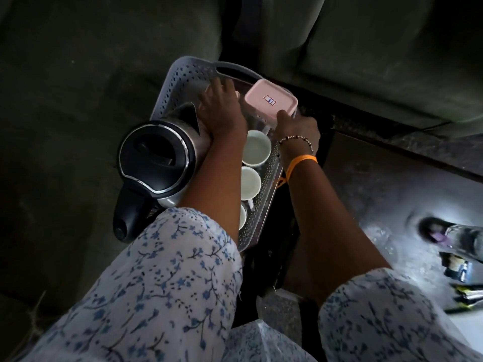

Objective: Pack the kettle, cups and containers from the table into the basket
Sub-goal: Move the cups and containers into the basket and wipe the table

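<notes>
A grey perforated basket sits below me, holding a steel kettle with a black lid on its left side. Three white cups stand in a row along its right side. At the far right end is a clear container with a pink lid. My right hand grips that container's near corner, thumb on the lid edge. My left hand reaches over the far end of the basket beside the pink lid, its back toward me. What lies under its fingers is hidden.
A dark stone table lies to the right, with a bottle and small packets at its right edge. Dark sofa cushions fill the background behind the basket.
</notes>
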`<state>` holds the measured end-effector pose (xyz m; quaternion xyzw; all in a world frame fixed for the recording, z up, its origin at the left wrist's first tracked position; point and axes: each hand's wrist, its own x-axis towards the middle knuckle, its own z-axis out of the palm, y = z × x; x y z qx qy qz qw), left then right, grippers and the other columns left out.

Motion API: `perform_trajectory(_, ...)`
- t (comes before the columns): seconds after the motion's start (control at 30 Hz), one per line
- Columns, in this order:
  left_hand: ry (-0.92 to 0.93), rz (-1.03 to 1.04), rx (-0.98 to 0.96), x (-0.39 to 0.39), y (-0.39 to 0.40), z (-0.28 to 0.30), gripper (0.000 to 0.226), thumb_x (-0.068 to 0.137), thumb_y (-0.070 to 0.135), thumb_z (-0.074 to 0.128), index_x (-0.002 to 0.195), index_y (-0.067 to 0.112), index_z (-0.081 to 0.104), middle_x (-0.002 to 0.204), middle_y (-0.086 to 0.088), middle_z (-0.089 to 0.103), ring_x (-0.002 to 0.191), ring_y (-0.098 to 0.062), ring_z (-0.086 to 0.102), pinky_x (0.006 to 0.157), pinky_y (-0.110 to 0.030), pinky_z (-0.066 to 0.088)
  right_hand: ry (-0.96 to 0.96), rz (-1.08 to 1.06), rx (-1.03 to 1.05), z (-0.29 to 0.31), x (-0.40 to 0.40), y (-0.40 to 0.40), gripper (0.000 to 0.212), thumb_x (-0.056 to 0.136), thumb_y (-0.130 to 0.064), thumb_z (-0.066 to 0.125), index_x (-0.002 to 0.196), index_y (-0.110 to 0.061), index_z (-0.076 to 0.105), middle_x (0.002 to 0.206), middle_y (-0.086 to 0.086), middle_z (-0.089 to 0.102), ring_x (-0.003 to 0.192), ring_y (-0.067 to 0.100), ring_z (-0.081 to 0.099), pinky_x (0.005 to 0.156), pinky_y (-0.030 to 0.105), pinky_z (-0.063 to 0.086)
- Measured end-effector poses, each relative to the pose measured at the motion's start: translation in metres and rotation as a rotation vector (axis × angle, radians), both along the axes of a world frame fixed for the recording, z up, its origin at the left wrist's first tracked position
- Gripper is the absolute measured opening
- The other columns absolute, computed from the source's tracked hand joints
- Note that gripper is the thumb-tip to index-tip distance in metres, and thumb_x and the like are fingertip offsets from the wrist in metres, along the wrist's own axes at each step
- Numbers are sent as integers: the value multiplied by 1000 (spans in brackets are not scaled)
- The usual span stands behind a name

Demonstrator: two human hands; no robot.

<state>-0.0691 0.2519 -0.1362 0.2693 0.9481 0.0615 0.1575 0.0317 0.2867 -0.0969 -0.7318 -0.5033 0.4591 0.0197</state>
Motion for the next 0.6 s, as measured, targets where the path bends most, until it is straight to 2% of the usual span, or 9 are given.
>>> perform_trajectory(0.1,1,4,-1,-3,0,0,37,97,16,34,133,17,42,150,-7,32,136,-36,28,104,-51,30,-33,64,34,-1,-2,5,48,82,-39,57,118,-7,59,126,14,61,114,32,59,89,35,49)
perform_trajectory(0.17,4,-27,-13,-2,-1,2,42,98,15,32,140,17,34,156,-8,21,144,-36,13,113,-55,12,-46,124,51,-1,-7,7,48,84,-38,55,121,-8,56,129,14,59,116,33,58,91,36,48)
perform_trajectory(0.23,24,-71,-15,0,-2,5,47,97,15,37,143,17,27,158,-7,15,146,-34,3,116,-53,0,-68,171,69,-1,-11,11,44,85,-33,55,122,-8,55,130,13,58,117,32,57,91,35,48)
perform_trajectory(0.37,38,-199,33,13,-10,11,48,92,7,41,139,15,35,154,-4,26,146,-31,6,117,-50,1,-172,282,105,-8,-15,17,36,88,-21,51,123,-11,56,130,10,59,118,30,58,91,36,49)
perform_trajectory(0.43,23,-260,25,20,-16,15,48,90,5,42,136,16,40,155,-4,24,146,-32,3,118,-50,1,-249,364,161,-12,-16,19,33,92,-18,46,122,-12,57,129,9,60,118,29,58,91,37,49)
perform_trajectory(0.5,14,-288,18,24,-19,17,45,90,5,39,135,14,42,156,-5,20,146,-32,0,118,-50,0,-313,455,227,-16,-15,21,31,94,-17,43,121,-12,58,127,10,61,116,30,59,89,39,49)
perform_trajectory(0.6,-33,-267,64,30,-21,21,45,89,6,41,133,11,45,157,-6,21,147,-31,-2,118,-49,0,-358,561,326,-23,-10,22,29,92,-22,52,118,-11,60,122,12,64,113,33,60,87,40,50)
